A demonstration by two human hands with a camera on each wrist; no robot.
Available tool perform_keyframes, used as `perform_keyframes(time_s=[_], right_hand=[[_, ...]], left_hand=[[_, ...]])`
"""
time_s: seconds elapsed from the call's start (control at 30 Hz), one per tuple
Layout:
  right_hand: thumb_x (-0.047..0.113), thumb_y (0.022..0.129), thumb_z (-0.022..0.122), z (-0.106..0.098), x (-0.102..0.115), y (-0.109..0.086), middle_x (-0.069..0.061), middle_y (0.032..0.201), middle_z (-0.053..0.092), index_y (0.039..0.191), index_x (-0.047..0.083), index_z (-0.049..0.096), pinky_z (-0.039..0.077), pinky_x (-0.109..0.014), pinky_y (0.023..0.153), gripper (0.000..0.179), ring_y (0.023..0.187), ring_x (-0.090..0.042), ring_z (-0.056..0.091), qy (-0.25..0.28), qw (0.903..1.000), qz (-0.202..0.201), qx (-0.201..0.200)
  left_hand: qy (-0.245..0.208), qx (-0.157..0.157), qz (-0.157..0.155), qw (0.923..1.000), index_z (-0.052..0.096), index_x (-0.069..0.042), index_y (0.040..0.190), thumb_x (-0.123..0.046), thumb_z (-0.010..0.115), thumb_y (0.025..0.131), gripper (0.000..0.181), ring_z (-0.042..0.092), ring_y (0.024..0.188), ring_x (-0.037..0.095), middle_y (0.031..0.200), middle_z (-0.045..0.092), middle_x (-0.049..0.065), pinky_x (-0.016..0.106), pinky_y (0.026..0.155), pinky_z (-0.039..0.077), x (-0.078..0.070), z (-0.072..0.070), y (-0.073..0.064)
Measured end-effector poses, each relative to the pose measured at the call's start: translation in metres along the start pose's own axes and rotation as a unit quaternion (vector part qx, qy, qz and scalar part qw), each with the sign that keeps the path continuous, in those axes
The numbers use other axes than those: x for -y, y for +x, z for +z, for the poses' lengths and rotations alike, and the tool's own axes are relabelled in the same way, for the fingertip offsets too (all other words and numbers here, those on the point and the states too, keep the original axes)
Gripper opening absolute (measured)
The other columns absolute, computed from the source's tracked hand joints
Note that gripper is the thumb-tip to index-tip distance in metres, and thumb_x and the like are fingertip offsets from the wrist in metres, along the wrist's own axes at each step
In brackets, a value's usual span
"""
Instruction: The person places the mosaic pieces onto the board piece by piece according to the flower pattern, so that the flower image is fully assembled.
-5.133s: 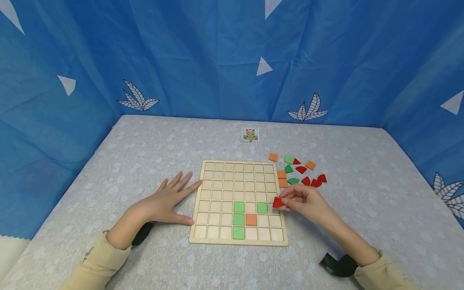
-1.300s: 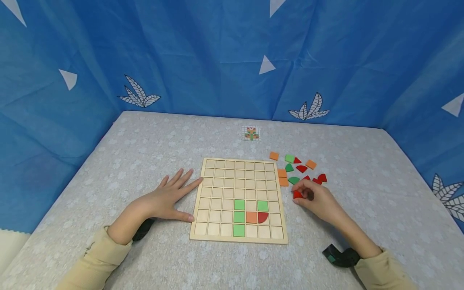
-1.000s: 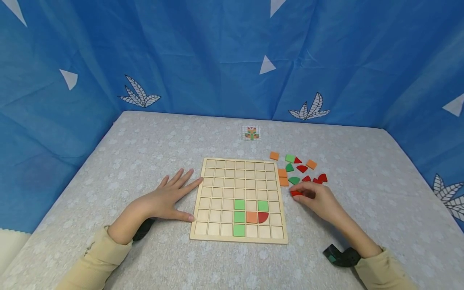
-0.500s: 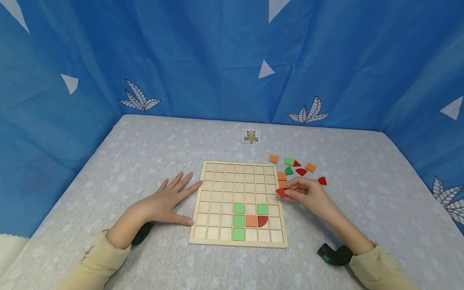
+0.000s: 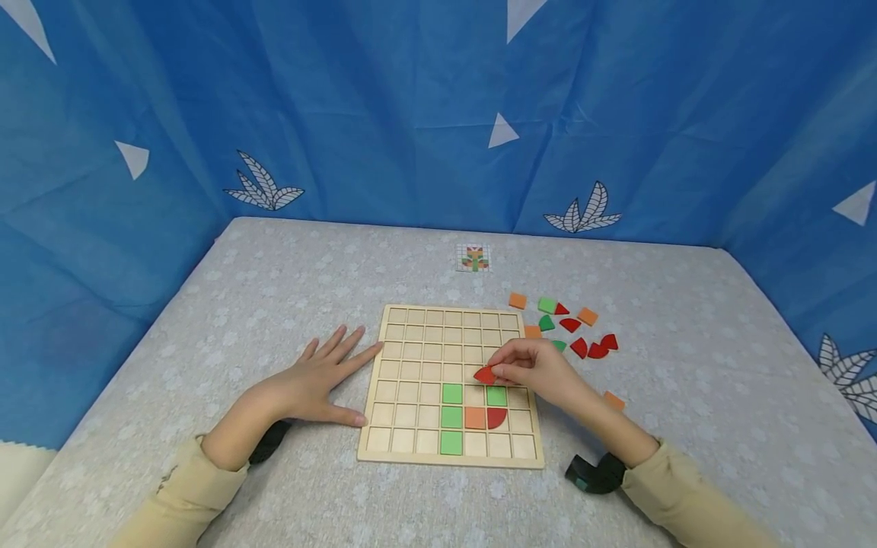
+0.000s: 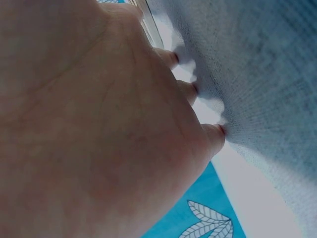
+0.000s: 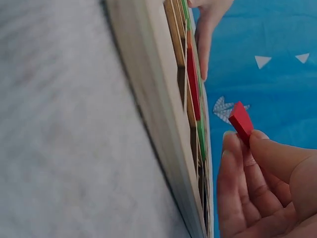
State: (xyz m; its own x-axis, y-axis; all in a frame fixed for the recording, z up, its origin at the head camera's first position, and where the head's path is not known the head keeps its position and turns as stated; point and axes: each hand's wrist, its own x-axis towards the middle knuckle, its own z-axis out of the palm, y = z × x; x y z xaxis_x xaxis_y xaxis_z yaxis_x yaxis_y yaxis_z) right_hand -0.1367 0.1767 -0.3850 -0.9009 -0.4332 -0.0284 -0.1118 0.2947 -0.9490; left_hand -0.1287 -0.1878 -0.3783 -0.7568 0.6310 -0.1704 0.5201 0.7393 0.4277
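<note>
A wooden grid board (image 5: 411, 373) lies on the table. Green square tiles (image 5: 451, 417) sit in several of its cells, with an orange square tile (image 5: 475, 418) and a red quarter-circle tile (image 5: 496, 418) side by side in one row. Over the board's right half, my right hand (image 5: 537, 369) pinches a red tile (image 5: 485, 374) between thumb and fingers, one pointed corner toward the left. The right wrist view shows this red tile (image 7: 241, 123) raised clear of the board. My left hand (image 5: 311, 384) rests spread on the cloth, index fingertip and thumb touching the board's left edge.
Loose red tiles (image 5: 597, 351), orange tiles (image 5: 517, 301) and green tiles (image 5: 546, 323) are scattered right of the board. Another orange tile (image 5: 613, 400) lies by the right forearm. Behind the board is a small pattern card (image 5: 473, 258). A blue curtain (image 5: 411, 114) encloses the table.
A red quarter-circle tile now sits right of the orange one. My right hand has since gripped another red tile beside the board and carried it left over the grid. The left hand stays put.
</note>
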Motion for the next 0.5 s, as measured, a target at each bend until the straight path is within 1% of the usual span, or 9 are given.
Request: perform_keyframes(time_s=[0.1,0.2,0.3,0.5], right_hand=[[0.007,0.087,0.068,0.0026,-0.0011,0.0031,-0.007,0.080,0.066,0.091,0.001,0.069,0.052,-0.027,0.062,0.008,0.070,-0.019,0.062,-0.027,0.9995,-0.017,0.004],[0.010,0.086,0.069,0.0044,-0.0018,0.0054,-0.005,0.078,0.066,0.090,0.003,0.070,0.048,-0.025,0.059,0.008,0.067,-0.018,0.059,-0.043,0.9987,-0.024,0.008],[0.012,0.085,0.070,0.0060,-0.0025,0.0071,-0.003,0.078,0.066,0.089,0.006,0.070,0.047,-0.024,0.058,0.007,0.066,-0.017,0.058,-0.056,0.9980,-0.026,0.012],[0.017,0.085,0.071,0.0098,-0.0045,0.0094,0.004,0.076,0.066,0.085,0.012,0.072,0.047,-0.026,0.061,0.005,0.067,-0.014,0.058,-0.106,0.9931,-0.046,0.019]], left_hand=[[0.002,0.002,-0.003,1.0000,0.018,-0.020,0.152,-0.068,0.061,0.073,0.102,-0.005,0.138,0.039,0.154,0.002,0.017,0.064,0.102,-0.001,-0.0002,0.0003,0.0006],[0.004,0.003,-0.005,1.0000,0.017,-0.021,0.152,-0.068,0.062,0.073,0.102,-0.006,0.138,0.038,0.154,0.002,0.017,0.063,0.102,-0.001,0.0001,0.0010,0.0009],[0.003,0.003,-0.004,1.0000,0.017,-0.021,0.152,-0.068,0.062,0.073,0.102,-0.006,0.138,0.038,0.154,0.002,0.017,0.063,0.102,-0.001,0.0003,0.0013,0.0007],[-0.003,0.003,-0.002,1.0000,0.018,-0.020,0.152,-0.068,0.061,0.074,0.101,-0.005,0.137,0.039,0.154,0.002,0.018,0.064,0.102,-0.001,0.0007,0.0008,-0.0001]])
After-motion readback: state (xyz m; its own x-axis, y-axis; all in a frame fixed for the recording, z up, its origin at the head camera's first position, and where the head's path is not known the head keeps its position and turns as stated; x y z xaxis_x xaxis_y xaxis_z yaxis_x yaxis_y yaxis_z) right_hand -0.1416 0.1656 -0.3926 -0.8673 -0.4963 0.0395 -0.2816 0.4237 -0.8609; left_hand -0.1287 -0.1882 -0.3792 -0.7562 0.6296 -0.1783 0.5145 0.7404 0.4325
